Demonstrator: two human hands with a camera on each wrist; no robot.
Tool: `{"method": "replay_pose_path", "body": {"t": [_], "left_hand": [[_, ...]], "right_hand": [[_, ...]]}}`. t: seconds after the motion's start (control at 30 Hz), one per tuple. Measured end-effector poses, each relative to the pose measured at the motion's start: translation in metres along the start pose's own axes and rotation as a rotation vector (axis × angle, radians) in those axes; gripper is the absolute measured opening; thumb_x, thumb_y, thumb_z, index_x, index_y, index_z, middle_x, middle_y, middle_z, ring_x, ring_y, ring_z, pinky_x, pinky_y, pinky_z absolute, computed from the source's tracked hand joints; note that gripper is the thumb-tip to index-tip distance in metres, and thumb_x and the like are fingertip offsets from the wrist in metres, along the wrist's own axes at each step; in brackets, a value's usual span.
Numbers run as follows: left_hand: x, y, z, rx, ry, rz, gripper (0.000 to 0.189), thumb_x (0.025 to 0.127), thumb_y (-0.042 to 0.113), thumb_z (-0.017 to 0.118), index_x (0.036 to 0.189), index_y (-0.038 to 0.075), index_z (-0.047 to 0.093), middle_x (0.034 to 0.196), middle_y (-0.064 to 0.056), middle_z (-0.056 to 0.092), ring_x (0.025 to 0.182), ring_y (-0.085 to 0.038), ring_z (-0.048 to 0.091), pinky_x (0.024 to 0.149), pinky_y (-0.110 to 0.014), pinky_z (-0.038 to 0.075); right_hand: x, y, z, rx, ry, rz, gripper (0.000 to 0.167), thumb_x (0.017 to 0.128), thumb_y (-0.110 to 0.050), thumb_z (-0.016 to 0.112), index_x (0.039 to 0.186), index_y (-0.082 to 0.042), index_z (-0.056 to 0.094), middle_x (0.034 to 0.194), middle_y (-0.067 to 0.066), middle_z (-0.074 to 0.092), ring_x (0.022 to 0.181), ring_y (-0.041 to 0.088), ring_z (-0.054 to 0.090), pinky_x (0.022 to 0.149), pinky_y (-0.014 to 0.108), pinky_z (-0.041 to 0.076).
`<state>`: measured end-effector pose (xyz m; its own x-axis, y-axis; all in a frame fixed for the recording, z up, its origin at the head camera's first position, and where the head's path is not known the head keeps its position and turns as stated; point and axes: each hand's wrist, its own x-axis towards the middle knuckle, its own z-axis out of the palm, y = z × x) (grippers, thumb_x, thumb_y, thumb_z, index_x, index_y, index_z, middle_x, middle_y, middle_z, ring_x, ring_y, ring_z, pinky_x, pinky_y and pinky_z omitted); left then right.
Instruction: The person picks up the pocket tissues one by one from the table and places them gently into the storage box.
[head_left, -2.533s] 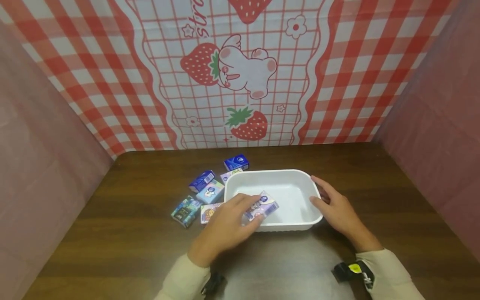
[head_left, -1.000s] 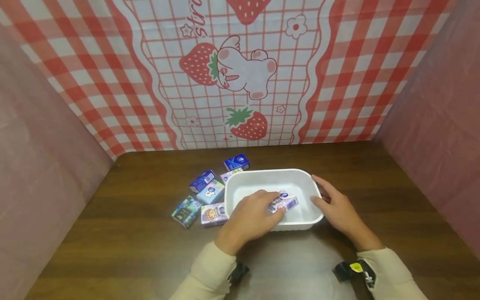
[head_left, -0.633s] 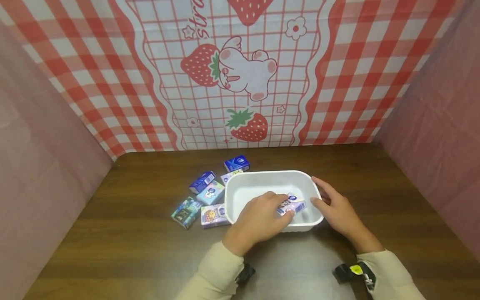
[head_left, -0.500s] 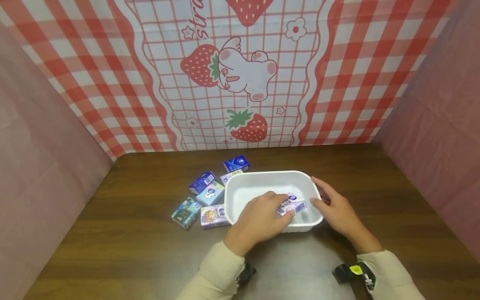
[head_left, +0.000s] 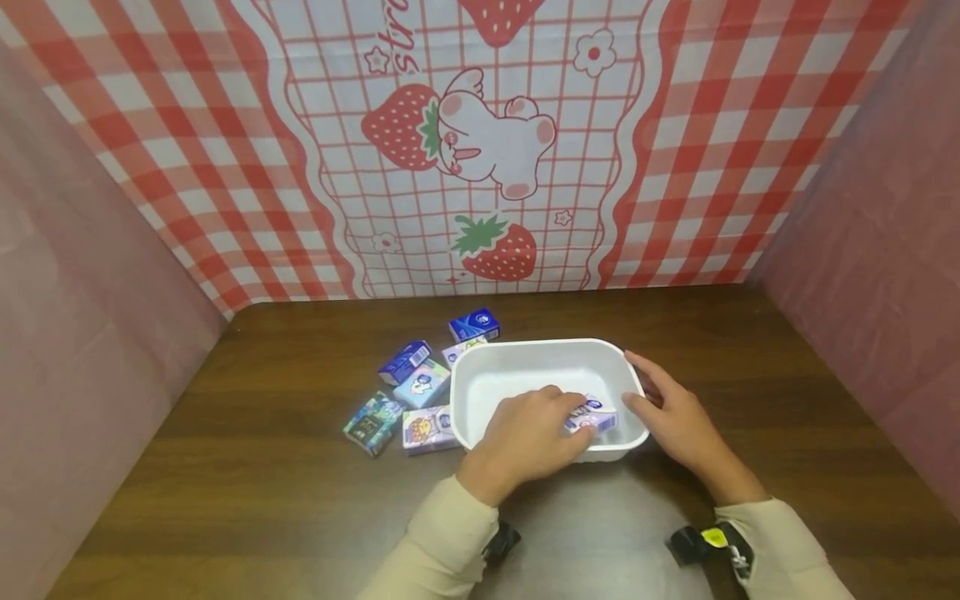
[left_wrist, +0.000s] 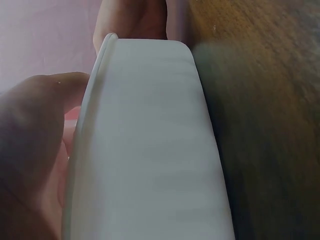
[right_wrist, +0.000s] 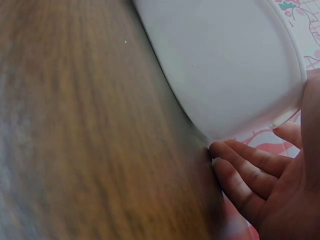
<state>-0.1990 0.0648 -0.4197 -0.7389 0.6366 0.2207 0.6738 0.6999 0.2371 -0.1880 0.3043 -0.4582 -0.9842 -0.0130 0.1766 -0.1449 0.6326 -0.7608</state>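
Inside the white plastic basin (head_left: 502, 375), near its right end, my left hand (head_left: 528, 437) holds a small lilac tissue pack (head_left: 597, 417) between thumb and fingers. The pack lies low by the basin floor, partly covered by the hand. In the left wrist view the basin's side wall (left_wrist: 145, 140) hides most of the fingers. At the basin's right end my right hand (head_left: 678, 425) grips the rim, thumb on the inside and the other fingers outside. From the right wrist view, the fingers (right_wrist: 245, 170) lie against the outer wall near the table.
Left of the basin lie several tissue packs: a dark green one (head_left: 372, 423), a purple one (head_left: 429, 429), a light blue one (head_left: 422, 383) and two dark blue ones, one at the back (head_left: 474, 324). A checked cloth (head_left: 487, 150) hangs behind the wooden table (head_left: 262, 417).
My left hand has moved right with the tissue pack, from the basin's left part to its right end, and the pack has turned slightly. My right hand stays at the rim.
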Motion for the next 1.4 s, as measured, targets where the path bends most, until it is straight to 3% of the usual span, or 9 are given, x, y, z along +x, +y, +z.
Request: {"method": "replay_pose_path", "body": {"t": [0.57,1.0,1.4], "left_hand": [[0.012,0.005,0.004,0.006,-0.035,0.043,0.04,0.098,0.046,0.055,0.125,0.021,0.07,0.108,0.004,0.07,0.089,-0.011,0.065,0.075,-0.028,0.054],[0.014,0.005,0.007,-0.028,-0.052,0.033,0.04,0.098,0.044,0.055,0.128,0.02,0.069,0.119,0.002,0.069,0.104,-0.013,0.065,0.087,-0.028,0.053],[0.013,0.004,0.008,-0.015,-0.042,0.056,0.04,0.099,0.043,0.054,0.127,0.018,0.07,0.118,0.0,0.07,0.103,-0.016,0.067,0.091,-0.032,0.051]], "right_hand": [[0.0,-0.002,-0.001,0.014,-0.009,0.019,0.059,0.101,-0.025,0.059,0.156,-0.017,0.037,0.138,0.027,0.055,0.117,0.042,0.06,0.091,0.057,0.052],[0.001,0.001,0.0,0.009,0.0,-0.014,0.059,0.1,-0.022,0.06,0.155,-0.015,0.038,0.139,0.027,0.054,0.117,0.042,0.06,0.091,0.056,0.052],[0.001,0.001,-0.001,0.007,-0.007,0.0,0.06,0.101,-0.023,0.06,0.155,-0.016,0.037,0.138,0.027,0.054,0.116,0.042,0.061,0.088,0.055,0.054]]}}
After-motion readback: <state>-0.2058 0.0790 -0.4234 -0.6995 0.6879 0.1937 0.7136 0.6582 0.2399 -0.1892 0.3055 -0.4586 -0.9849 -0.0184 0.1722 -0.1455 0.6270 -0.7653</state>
